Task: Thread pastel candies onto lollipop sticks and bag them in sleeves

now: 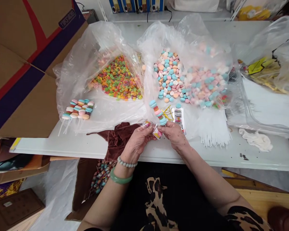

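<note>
My left hand [140,138] pinches a small clear printed wrapper [144,122], part of it hidden by the fingers. In my right hand [175,135], thumb and fingers are closed on the lower end of a candy string [157,112], with blue, pink and brownish-orange pieces. The string leans up and away from me, and both hands meet at its bottom end. Just beyond my right hand lie a printed label card [179,118] and several yellow ties [168,113]. A brown cloth [120,136] rests beside my left hand.
Clear bags hold ring-shaped candies [121,77] and pastel round candies [170,75]. Finished-looking candy strings [78,109] lie at left, white strips [213,126] at right. A large cardboard box [21,64] stands at left. Under the table edge, an open box holds more strings [101,176].
</note>
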`<state>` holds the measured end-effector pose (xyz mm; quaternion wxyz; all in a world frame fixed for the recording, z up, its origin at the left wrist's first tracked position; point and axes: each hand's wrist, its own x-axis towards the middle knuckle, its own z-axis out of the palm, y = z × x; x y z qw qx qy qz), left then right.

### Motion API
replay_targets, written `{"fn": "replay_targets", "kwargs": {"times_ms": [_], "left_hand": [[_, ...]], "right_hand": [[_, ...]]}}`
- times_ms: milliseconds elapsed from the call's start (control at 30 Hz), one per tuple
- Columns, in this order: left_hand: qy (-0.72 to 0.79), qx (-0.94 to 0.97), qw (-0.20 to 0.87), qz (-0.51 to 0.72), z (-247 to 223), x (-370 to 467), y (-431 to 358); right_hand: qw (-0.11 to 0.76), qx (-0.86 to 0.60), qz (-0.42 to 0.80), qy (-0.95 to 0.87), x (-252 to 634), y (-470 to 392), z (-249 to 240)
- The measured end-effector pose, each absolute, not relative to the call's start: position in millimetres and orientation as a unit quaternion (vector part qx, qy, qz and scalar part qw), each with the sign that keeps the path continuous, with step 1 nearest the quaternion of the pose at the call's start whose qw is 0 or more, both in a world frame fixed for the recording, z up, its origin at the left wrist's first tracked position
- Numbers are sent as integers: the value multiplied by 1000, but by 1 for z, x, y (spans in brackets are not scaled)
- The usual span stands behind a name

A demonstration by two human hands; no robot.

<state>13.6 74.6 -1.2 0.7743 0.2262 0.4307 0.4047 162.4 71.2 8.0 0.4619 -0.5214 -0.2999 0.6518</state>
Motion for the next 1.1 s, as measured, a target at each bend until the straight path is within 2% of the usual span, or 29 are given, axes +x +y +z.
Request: {"fn": "replay_targets", "kwargs": {"times_ms": [200,400,567,800,1100], "left_hand": [[432,225,780,393,0,7,76],[457,176,725,484,-6,10,78],[447,196,710,508,-9,12,76],[407,215,740,490,-13,6,77],[436,22,730,526,-10,-8,87]], "right_hand": [[442,-530,636,-345,167,79,3],[442,-518,638,-359,163,75,7],[458,-525,639,-327,156,78,6],[437,-532,647,-327,157,85,-1],[415,-611,430,-519,181,50,1]]}}
